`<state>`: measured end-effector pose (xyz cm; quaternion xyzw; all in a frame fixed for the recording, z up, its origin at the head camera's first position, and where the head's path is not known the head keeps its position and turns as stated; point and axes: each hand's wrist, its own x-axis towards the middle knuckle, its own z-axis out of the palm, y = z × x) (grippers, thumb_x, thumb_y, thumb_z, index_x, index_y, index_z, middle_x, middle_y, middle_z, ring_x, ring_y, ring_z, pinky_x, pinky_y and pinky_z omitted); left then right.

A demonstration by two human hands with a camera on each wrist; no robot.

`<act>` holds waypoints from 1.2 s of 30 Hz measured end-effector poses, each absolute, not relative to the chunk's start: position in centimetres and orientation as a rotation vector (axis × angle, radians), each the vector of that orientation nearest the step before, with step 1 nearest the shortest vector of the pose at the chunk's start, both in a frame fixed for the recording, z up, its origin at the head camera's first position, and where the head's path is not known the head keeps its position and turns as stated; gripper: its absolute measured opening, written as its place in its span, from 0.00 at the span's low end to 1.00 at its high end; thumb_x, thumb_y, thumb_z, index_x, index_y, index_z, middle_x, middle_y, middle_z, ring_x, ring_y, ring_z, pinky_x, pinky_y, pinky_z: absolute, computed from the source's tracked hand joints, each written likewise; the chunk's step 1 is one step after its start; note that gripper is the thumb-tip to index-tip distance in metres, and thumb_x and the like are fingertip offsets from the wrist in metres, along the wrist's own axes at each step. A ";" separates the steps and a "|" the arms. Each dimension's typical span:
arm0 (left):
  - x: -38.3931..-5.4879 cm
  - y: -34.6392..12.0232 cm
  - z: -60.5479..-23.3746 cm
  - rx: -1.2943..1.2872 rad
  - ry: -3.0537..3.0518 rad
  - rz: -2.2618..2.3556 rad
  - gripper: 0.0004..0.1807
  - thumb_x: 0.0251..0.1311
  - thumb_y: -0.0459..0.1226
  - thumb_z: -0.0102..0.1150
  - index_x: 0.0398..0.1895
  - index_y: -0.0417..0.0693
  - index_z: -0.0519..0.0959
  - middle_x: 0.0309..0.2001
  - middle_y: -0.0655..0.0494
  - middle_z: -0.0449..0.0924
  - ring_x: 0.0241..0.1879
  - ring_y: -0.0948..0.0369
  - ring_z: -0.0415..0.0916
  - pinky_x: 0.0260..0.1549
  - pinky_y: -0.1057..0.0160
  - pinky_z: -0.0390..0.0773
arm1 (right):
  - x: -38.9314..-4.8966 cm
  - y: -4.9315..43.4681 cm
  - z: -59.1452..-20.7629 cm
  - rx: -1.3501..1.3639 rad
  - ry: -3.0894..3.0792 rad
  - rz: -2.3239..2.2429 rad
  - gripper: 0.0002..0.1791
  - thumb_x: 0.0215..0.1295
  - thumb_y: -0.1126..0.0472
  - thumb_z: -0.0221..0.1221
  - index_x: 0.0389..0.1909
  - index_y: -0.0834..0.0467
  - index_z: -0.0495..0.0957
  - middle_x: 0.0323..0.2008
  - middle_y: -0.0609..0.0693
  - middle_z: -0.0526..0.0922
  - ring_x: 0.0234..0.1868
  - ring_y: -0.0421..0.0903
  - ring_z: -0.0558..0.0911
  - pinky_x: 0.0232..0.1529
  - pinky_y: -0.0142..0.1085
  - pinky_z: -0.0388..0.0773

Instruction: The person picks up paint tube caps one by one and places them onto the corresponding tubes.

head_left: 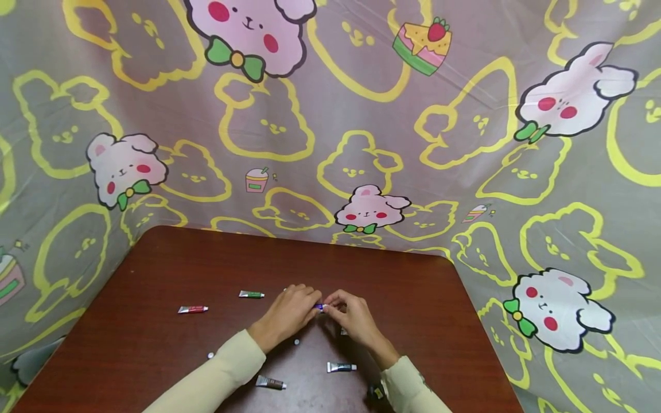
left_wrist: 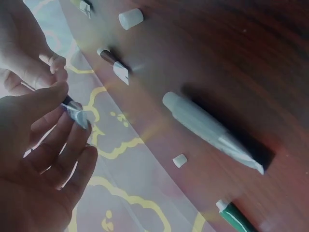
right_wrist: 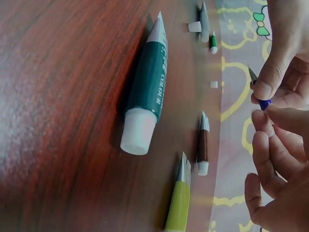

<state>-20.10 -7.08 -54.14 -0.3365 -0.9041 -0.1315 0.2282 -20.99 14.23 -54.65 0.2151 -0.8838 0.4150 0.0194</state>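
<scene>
Over the middle of the table, both hands meet on a small blue paint tube [head_left: 321, 308]. My left hand [head_left: 291, 312] pinches the tube between thumb and fingers; its silvery flat end shows past the fingers in the left wrist view. From the right, my right hand [head_left: 356, 318] pinches the other end with thumb and index finger, which hide that end. In the right wrist view a short stretch of blue tube [right_wrist: 265, 103] shows between the two hands, and the right hand's other fingers are loosely bent.
On the brown table [head_left: 413, 281] lie a red tube [head_left: 193, 309], a green tube [head_left: 251, 294], a brown tube [head_left: 271, 382] and a dark green tube [head_left: 341, 367]. Loose white caps [head_left: 296, 342] lie among them. A yellow-green tube [right_wrist: 178, 208] shows in the right wrist view. Patterned cloth [head_left: 289, 132] hangs behind.
</scene>
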 end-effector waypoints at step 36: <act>-19.6 -6.8 -54.3 -0.901 -2.394 -0.531 0.09 0.69 0.44 0.74 0.41 0.53 0.83 0.36 0.61 0.84 0.38 0.61 0.79 0.40 0.58 0.80 | -20.9 15.1 -55.3 0.624 -2.715 1.402 0.08 0.79 0.56 0.64 0.37 0.52 0.86 0.33 0.46 0.90 0.35 0.35 0.86 0.39 0.30 0.83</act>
